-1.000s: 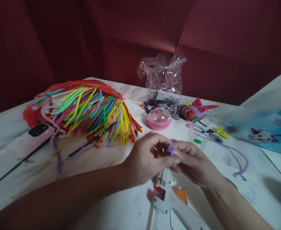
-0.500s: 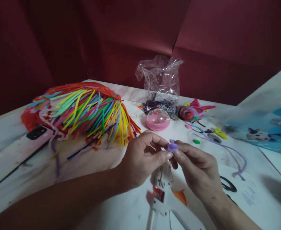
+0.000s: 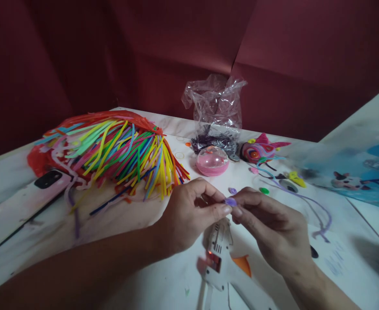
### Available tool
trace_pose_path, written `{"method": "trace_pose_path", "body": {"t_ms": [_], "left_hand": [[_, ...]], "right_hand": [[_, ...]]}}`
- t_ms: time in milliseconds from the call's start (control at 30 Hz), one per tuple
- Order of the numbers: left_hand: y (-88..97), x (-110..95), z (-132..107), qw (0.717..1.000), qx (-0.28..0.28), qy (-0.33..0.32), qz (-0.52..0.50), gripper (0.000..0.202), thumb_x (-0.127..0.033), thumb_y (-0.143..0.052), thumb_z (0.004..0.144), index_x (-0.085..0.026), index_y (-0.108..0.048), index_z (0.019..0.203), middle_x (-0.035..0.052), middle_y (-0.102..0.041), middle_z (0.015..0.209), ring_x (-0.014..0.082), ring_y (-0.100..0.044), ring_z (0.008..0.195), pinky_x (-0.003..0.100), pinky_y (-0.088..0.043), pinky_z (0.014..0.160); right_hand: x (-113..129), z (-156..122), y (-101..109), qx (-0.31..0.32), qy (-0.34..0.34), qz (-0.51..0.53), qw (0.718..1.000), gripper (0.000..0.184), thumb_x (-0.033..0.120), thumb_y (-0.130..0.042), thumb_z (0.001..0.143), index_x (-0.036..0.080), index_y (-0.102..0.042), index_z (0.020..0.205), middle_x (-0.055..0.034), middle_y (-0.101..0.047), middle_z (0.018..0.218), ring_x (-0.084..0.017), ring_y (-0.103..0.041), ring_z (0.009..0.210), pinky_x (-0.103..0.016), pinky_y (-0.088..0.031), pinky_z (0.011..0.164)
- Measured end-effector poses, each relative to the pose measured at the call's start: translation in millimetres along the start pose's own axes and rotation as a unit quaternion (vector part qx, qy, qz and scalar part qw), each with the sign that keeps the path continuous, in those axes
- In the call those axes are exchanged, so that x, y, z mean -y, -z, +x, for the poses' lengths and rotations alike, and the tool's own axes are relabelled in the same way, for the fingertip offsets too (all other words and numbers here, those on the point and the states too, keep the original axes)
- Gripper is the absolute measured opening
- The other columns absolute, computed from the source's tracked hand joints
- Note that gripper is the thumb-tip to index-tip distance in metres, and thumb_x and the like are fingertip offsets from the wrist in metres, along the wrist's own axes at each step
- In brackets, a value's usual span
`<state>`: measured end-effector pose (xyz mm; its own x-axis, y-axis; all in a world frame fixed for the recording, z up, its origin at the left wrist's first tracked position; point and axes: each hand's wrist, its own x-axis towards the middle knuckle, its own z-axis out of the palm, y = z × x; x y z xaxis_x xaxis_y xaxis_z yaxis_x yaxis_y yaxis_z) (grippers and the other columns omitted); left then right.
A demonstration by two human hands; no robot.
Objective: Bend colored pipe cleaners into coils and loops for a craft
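Note:
A small purple fuzzy piece (image 3: 230,202), apparently coiled pipe cleaner, is pinched between the fingertips of my left hand (image 3: 197,213) and my right hand (image 3: 273,224). Both hands are closed around it, thumbs against forefingers. Just beyond the fingertips a second purple coil (image 3: 232,190) lies on the table, and a green disc (image 3: 264,190) sits to its right. Below my hands is a white glue gun (image 3: 217,271) with a reddish glow on its body. Part of it passes under my right forearm.
Left lies a large bundle of multicoloured pipe cleaners (image 3: 134,157) in red plastic, with a phone (image 3: 24,206) before it. At the back stand a pink clear-topped container (image 3: 212,162), a crinkled clear bag (image 3: 217,107) and a pink fish-like figure (image 3: 259,150). Purple strands (image 3: 325,215) lie right.
My right hand has shifted slightly right and its fingers have changed their pinch on the purple piece. The second coil on the table shows more fully. My left hand has barely moved.

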<state>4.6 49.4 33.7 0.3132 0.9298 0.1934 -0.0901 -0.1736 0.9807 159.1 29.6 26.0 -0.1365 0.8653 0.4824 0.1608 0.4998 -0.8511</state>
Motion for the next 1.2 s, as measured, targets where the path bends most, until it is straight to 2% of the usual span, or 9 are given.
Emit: {"method": "trace_pose_path", "body": {"t_ms": [167,433,700,833,933,1000,1100,1200], "left_hand": [[0.3,-4,1,1.000,-0.010,0.004,-0.023,0.009,-0.019,-0.065,0.064,-0.014,-0.059,0.061,-0.0012,-0.059,0.060,0.0083,-0.053,0.056,0.019,-0.043,0.052],[2.3,-2,0,0.999,0.010,-0.004,-0.041,0.010,-0.020,-0.063,0.068,-0.016,-0.059,0.061,-0.0012,-0.064,0.058,0.0093,-0.057,0.052,0.020,-0.043,0.048],[3.2,-2,3,0.997,0.021,0.014,-0.073,0.012,-0.015,-0.063,0.067,-0.014,-0.057,0.057,-0.0031,-0.061,0.054,0.0065,-0.054,0.048,0.018,-0.041,0.046],[3.2,0,7,0.996,0.023,0.062,-0.067,0.008,-0.017,-0.066,0.065,-0.013,-0.060,0.067,-0.0044,-0.056,0.054,0.0049,-0.049,0.046,0.018,-0.041,0.047],[2.4,1,8,0.992,0.020,0.098,-0.079,0.032,-0.017,-0.072,0.058,-0.012,-0.059,0.086,-0.0045,-0.056,0.063,0.0057,-0.052,0.049,0.020,-0.044,0.050],[1.5,2,8,0.991,0.017,0.100,-0.084,0.038,-0.017,-0.072,0.058,-0.012,-0.057,0.093,-0.0048,-0.055,0.063,0.0062,-0.053,0.049,0.020,-0.045,0.050],[0.4,3,7,0.993,0.016,0.082,-0.080,0.024,-0.018,-0.066,0.065,-0.011,-0.056,0.086,-0.0033,-0.057,0.061,0.0063,-0.054,0.049,0.019,-0.045,0.050],[0.4,4,7,0.995,0.008,0.072,-0.069,0.009,-0.017,-0.060,0.071,-0.011,-0.057,0.077,-0.0026,-0.058,0.057,0.0063,-0.054,0.048,0.018,-0.045,0.049]], "right_hand": [[2,-1,-3,-0.002,-0.003,-0.013,1.000,0.010,0.014,-0.061,0.077,0.022,-0.066,0.077,0.0000,-0.055,0.063,-0.013,-0.049,0.058,-0.025,-0.039,0.052],[1,-2,-10,-0.049,-0.051,0.048,0.996,0.004,0.020,-0.064,0.074,0.020,-0.066,0.070,0.0006,-0.054,0.056,-0.012,-0.046,0.052,-0.025,-0.038,0.046],[0,-2,-13,-0.055,-0.068,0.063,0.994,0.003,0.021,-0.066,0.072,0.020,-0.067,0.069,0.0008,-0.054,0.055,-0.012,-0.047,0.050,-0.025,-0.038,0.045],[-7,0,-10,-0.080,-0.116,0.103,0.985,0.005,0.024,-0.069,0.069,0.019,-0.066,0.068,0.0010,-0.056,0.053,-0.011,-0.047,0.047,-0.023,-0.039,0.043],[-12,4,-8,-0.105,-0.159,0.163,0.968,0.008,0.024,-0.071,0.067,0.019,-0.066,0.069,0.0015,-0.057,0.053,-0.009,-0.048,0.044,-0.022,-0.040,0.043],[-13,7,-8,-0.113,-0.187,0.202,0.955,0.010,0.025,-0.072,0.065,0.018,-0.066,0.067,0.0019,-0.056,0.050,-0.009,-0.047,0.042,-0.021,-0.039,0.041],[-13,7,-12,-0.119,-0.214,0.226,0.943,0.014,0.027,-0.073,0.062,0.016,-0.065,0.063,0.0017,-0.056,0.048,-0.009,-0.046,0.041,-0.021,-0.038,0.040],[-14,3,-16,-0.110,-0.219,0.214,0.945,0.014,0.028,-0.073,0.064,0.017,-0.065,0.065,0.0013,-0.057,0.051,-0.009,-0.046,0.043,-0.021,-0.037,0.042]]}}
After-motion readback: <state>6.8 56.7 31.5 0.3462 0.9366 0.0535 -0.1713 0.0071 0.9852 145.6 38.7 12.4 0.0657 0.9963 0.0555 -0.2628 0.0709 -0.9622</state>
